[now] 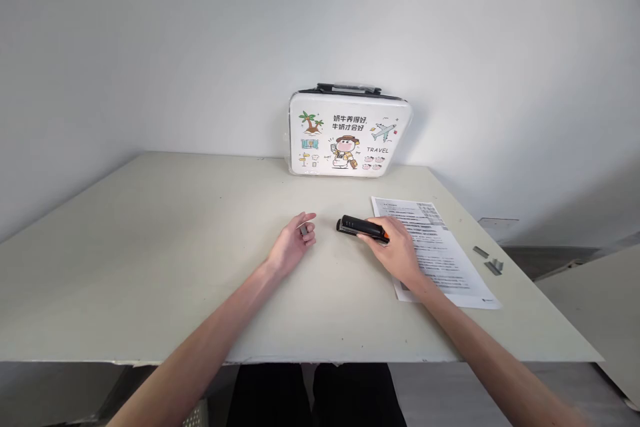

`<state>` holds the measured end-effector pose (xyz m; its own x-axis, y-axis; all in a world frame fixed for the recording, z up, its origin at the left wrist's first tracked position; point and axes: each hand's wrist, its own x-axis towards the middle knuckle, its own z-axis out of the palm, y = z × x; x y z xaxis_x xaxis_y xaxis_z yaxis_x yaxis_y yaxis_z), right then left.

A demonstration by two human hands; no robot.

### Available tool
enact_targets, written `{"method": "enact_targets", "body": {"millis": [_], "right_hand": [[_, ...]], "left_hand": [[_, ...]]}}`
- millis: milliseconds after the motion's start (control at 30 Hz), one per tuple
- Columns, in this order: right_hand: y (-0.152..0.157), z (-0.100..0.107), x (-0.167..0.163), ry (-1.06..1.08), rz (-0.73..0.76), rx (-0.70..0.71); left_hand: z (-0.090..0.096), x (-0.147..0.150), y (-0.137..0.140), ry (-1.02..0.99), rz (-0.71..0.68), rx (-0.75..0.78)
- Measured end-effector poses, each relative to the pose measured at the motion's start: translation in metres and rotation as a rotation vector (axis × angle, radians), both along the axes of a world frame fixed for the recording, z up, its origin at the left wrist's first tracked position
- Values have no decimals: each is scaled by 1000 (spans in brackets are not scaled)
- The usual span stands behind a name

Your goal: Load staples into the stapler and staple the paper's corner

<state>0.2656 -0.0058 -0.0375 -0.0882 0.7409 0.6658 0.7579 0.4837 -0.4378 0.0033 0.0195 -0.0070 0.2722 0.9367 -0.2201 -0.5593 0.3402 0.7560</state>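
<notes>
My right hand [397, 247] is wrapped round a black stapler [361, 227], whose front end points left, over the left side of a printed sheet of paper [450, 257]. To its left, my left hand [294, 240] has its fingers curled round a small grey strip of staples [303, 230], held above the table. A gap of table lies between the left fingers and the stapler. Several more grey staple strips [493, 268] lie at the table's right side, beyond the paper.
A white case [345, 140] with cartoon prints and a black handle stands at the back against the wall. The pale table [150, 267] has its front edge close to my legs. Another pale surface [595, 307] is at the far right.
</notes>
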Motion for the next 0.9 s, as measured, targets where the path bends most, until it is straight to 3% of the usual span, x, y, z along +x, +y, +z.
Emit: {"method": "enact_targets", "body": {"millis": [133, 267, 433, 567, 700, 900], "right_hand": [[27, 2, -17, 87, 14, -184], [69, 8, -55, 246, 111, -334], [119, 11, -113, 298, 195, -408], [142, 9, -145, 264, 262, -427], [143, 8, -157, 232, 284, -390], [101, 24, -148, 121, 260, -123]], "left_hand": [[-1, -4, 4, -159, 36, -109], [-4, -7, 4, -224, 21, -143], [-7, -11, 2, -256, 42, -146], [-8, -14, 1, -268, 56, -152], [-9, -16, 2, -273, 78, -161], [-9, -13, 7, -275, 122, -166]]}}
